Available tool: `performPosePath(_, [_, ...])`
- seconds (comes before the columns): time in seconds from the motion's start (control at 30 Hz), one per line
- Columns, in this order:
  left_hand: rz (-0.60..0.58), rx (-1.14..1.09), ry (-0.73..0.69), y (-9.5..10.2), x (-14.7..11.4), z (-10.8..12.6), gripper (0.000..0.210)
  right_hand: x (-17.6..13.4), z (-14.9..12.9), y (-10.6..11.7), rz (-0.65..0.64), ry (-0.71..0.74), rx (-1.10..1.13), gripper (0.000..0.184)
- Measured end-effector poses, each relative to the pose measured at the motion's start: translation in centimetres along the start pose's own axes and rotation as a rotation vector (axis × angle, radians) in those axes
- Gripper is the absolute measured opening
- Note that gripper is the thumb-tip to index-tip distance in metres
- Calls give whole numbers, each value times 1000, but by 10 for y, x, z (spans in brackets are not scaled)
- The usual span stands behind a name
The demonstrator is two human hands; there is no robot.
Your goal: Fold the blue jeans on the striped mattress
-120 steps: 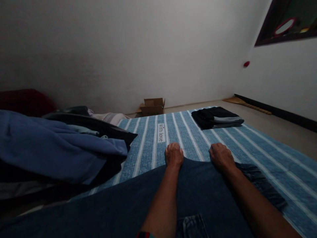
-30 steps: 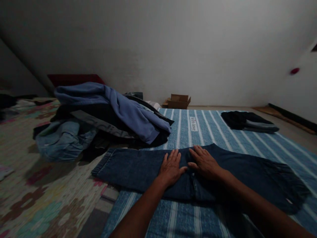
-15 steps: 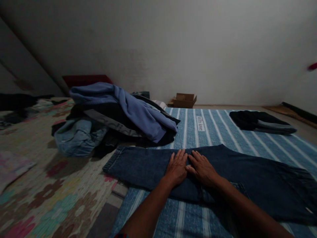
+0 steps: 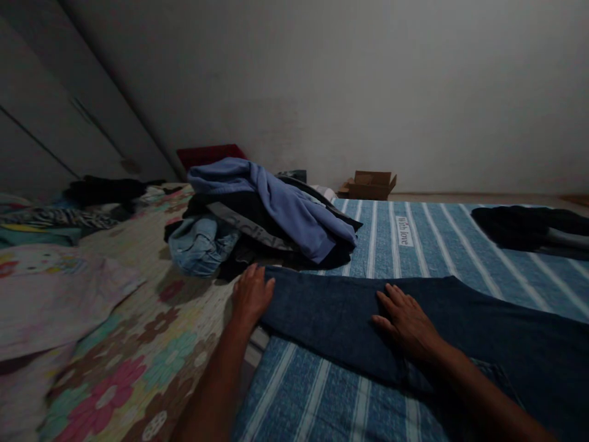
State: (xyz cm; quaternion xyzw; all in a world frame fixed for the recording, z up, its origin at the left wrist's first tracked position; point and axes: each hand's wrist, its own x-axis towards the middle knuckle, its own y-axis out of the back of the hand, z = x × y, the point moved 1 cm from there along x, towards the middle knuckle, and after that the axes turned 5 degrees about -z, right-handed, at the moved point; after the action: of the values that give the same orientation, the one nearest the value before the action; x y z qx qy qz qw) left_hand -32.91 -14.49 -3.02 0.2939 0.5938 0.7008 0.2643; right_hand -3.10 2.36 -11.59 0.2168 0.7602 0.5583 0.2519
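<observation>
A pair of dark blue jeans (image 4: 322,313) lies flat across a blue-and-white striped cover, its waist end running off to the right. My left hand (image 4: 251,296) rests on the leg's hem at the left end, thumb apart from the fingers; its fingertips are hard to make out against the cloth. Palm down on the middle of the jeans, my right hand (image 4: 407,319) has its fingers stretched out and spread. My right forearm covers part of the pocket area.
Behind the hem sits a heap of clothes with a blue-purple sweatshirt (image 4: 285,202) and light denim (image 4: 200,245). Dark folded clothing (image 4: 515,227) lies at the right. A cardboard box (image 4: 372,185) stands by the wall. A pink garment (image 4: 59,301) lies on the flowered cover (image 4: 110,393).
My left hand has moved left from the middle of the jeans to the hem, away from my right hand, which stays on the jeans. The view has swung to the left.
</observation>
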Motion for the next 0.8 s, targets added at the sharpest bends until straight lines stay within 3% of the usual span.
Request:
performPosePath(0.1, [-30, -23, 143, 8, 1, -33, 40, 0, 1, -1, 11, 6, -8, 67])
performPosePath(0.23, [-74, -106, 250, 10, 4, -53, 37, -1, 0, 0, 6, 6, -21, 66])
performPosePath(0.47, [-115, -339, 241, 12, 18, -61, 19, -1, -1, 4, -24, -10, -2, 64])
performPosePath(0.8, [-183, -712, 315, 12, 24, -58, 27, 2, -2, 11, -43, -3, 26, 65])
